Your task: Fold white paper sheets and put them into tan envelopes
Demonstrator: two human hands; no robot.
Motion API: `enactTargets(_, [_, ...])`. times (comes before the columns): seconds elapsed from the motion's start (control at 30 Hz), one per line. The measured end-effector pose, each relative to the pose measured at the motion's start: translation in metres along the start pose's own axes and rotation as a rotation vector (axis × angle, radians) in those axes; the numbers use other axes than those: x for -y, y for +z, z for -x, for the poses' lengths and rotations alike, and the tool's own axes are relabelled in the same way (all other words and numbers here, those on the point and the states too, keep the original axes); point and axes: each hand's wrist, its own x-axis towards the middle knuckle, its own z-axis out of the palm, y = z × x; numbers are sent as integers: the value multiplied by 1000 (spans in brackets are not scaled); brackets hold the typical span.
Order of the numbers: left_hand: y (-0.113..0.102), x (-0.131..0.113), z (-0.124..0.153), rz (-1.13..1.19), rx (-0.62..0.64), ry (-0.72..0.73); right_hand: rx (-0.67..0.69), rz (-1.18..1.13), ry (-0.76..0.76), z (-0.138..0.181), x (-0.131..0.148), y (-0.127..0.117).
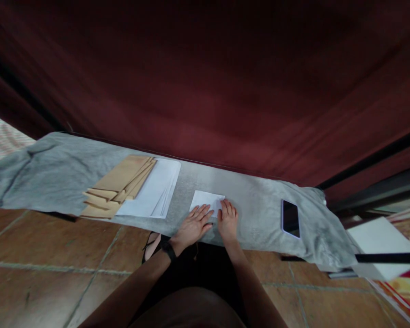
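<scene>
Background: dark red curtain (208,91) hangs behind a low bench; terracotta tiled floor (54,255) below.
Surface: grey cloth (54,173) draped over the bench, rumpled at both ends.
Work piece: small white folded sheet (207,199), lying flat on the cloth at mid-bench, near the front edge.
Left hand (193,225): flat, fingers spread, palm down on the sheet's near left part; grips nothing. Black wristband (168,249) on the wrist.
Right hand (228,221): also flat and unclenched, fingertips on the sheet's right edge; grips nothing.
Left of sheet: fanned stack of brown envelopes (118,187), partly overlapping a stack of white paper (155,189); both apart from the hands.
Right of sheet: dark phone (290,217), face up, well apart from the sheet.
Far right: white board (379,237) off the bench end.
Step in hand (judged): pressing the fold flat with both palms.
Next move calls for (judged): one hand keeping the sheet pinned while the other gets fingertips under an edge, since the cloth is soft and may bunch.
Uncertain: number of folds cannot be told.
</scene>
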Motion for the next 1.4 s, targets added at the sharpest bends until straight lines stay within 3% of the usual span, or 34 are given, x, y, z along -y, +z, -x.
enactTargets(0.27, [-8, 1, 1, -1, 20, 29, 194, -50, -189, 11, -2, -9])
enactTargets(1.4, [5, -3, 4, -57, 64, 10, 177, 14, -132, 10, -6, 0])
